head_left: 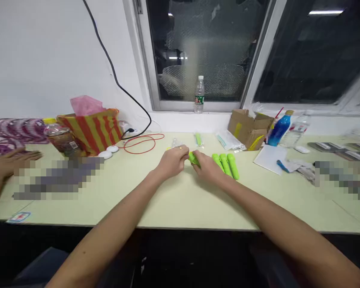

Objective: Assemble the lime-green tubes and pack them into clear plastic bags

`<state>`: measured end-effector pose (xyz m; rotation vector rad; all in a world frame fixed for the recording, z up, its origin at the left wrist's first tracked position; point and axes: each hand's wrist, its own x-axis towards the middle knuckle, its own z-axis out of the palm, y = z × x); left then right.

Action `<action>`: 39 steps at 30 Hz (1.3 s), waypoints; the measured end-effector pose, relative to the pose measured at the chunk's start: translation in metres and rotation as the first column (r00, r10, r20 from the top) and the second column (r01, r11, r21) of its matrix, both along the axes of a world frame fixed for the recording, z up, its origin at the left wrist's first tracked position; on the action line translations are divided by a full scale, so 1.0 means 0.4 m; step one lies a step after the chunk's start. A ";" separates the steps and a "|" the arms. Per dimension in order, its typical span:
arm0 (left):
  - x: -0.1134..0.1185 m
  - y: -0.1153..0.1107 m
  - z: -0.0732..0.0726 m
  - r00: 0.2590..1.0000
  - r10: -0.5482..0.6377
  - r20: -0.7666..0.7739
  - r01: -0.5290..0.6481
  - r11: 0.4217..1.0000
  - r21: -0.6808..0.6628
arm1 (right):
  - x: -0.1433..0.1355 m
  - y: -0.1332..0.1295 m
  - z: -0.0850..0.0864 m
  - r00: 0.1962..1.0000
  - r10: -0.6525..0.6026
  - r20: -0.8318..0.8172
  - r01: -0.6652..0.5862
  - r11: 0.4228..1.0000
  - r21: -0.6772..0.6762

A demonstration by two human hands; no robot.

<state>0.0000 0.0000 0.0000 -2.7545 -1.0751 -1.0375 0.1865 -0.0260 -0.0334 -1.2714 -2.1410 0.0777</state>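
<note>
Green tube point(195, 159), held up front-left of the cardboard box point(248, 131), is gripped in the right hand point(206, 167); the left hand point(174, 161) has its fingers bunched at the tube's left end, though I cannot tell whether they grip it; three more tubes point(225, 165) lie side by side, front-left of the box; a blue bottle point(279, 130) stands just right of it.

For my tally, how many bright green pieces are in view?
5 visible: a held piece in the right hand, by the left hand; three pieces beside the right hand; a bagged piece near the wall. The hands may hide more.
</note>
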 end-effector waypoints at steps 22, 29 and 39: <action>0.031 -0.010 -0.015 0.963 0.120 0.242 -0.119 0.993 -0.017 | 0.005 0.013 0.017 0.979 -0.191 -0.069 0.189 0.981 -0.028; 0.038 0.004 -0.027 0.946 0.092 0.312 -0.053 0.990 -0.132 | -0.007 -0.001 0.002 0.993 -0.118 0.023 0.118 0.993 0.004; 0.038 0.006 -0.037 0.973 0.144 0.178 -0.147 0.989 0.003 | -0.015 -0.005 -0.002 0.989 -0.149 -0.005 0.149 0.989 0.024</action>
